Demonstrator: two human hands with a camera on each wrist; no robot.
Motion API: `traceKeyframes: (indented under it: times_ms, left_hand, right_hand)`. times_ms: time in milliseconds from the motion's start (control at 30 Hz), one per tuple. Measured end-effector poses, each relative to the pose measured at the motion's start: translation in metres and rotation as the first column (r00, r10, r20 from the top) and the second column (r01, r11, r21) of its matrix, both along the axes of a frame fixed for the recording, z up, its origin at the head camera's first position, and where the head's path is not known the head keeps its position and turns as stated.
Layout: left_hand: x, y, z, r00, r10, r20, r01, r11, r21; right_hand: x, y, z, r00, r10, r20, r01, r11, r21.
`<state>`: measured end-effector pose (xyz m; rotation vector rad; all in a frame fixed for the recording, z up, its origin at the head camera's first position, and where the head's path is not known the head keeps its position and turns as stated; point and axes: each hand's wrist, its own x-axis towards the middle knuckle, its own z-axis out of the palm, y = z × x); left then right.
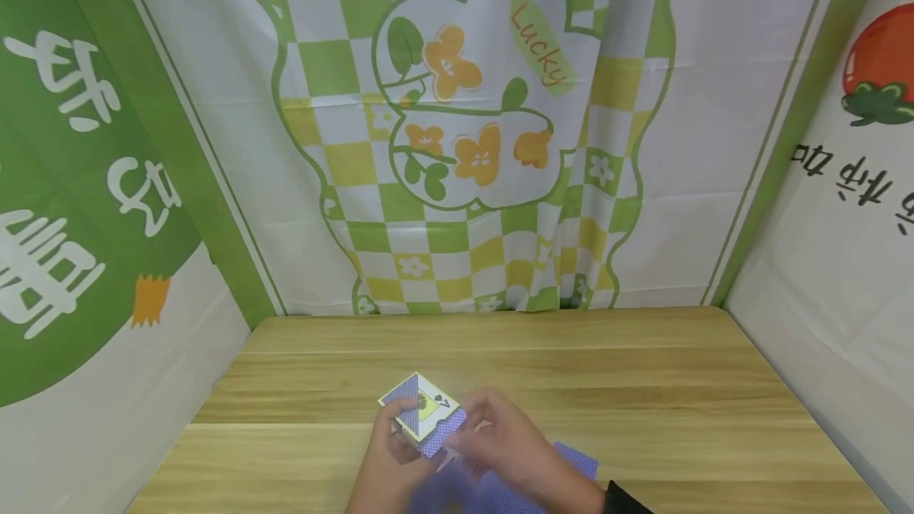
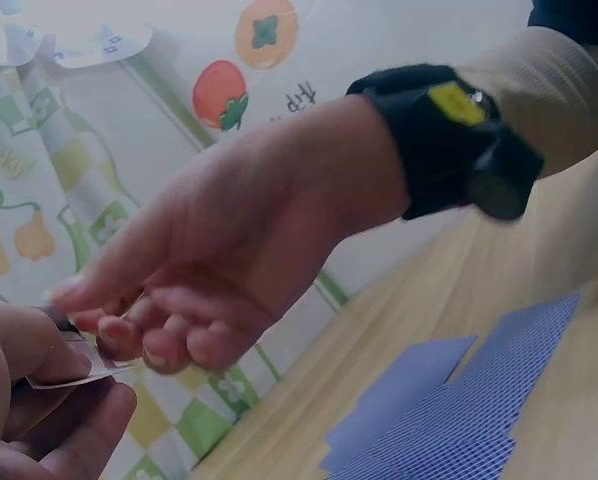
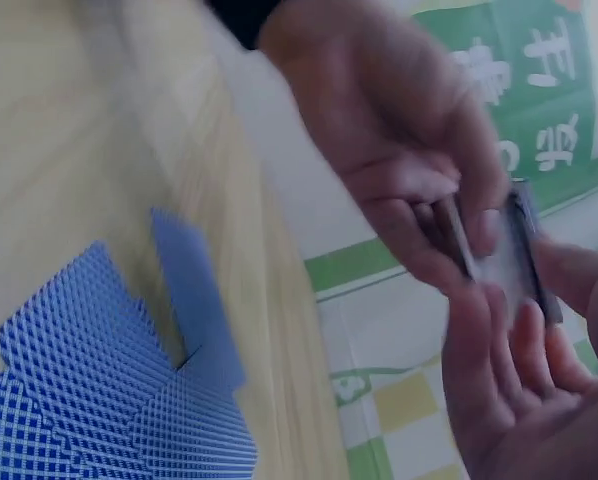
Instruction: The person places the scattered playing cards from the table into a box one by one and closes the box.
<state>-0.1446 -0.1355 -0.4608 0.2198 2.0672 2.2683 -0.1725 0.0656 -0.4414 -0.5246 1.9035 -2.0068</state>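
Note:
Above the near part of the table, my left hand (image 1: 391,454) grips a small playing-card box (image 1: 433,412), printed white, yellow and blue with an ace on its face. The thumb lies across its upper side. My right hand (image 1: 503,439) is at the box's right end, its thumb and curled fingers pinching the edge there. In the right wrist view, fingers of both hands cover much of the box (image 3: 525,235). Below the hands, blue-patterned playing cards (image 1: 577,460) lie face down, overlapping; the left wrist view shows these cards (image 2: 419,400) fanned out.
The wooden table (image 1: 643,387) runs back to a checked, flowered curtain (image 1: 336,125). Printed white and green cloth walls (image 1: 236,395) stand on both sides. A black strap with a small device (image 2: 449,140) circles the right wrist.

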Motion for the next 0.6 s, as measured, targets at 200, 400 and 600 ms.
traceKeyframes:
  times_ms: [200, 400, 600]
  left_hand:
    - [0.002, 0.001, -0.002, 0.998, -0.06, 0.015, 0.06, 0.998, -0.013]
    - [0.002, -0.001, 0.001, 1.0, -0.025, -0.005, 0.025, 1.0, -0.015]
    - [0.002, -0.003, 0.004, 1.0, -0.005, -0.004, 0.005, 0.999, -0.032]
  right_hand:
    - [-0.002, 0.001, -0.003, 0.987, -0.1, -0.123, 0.119, 0.979, 0.163]
    - [-0.004, 0.008, -0.009, 0.978, -0.101, -0.183, 0.143, 0.962, 0.233]
    - [-0.007, 0.019, -0.016, 0.964, -0.104, -0.245, 0.179, 0.934, 0.308]
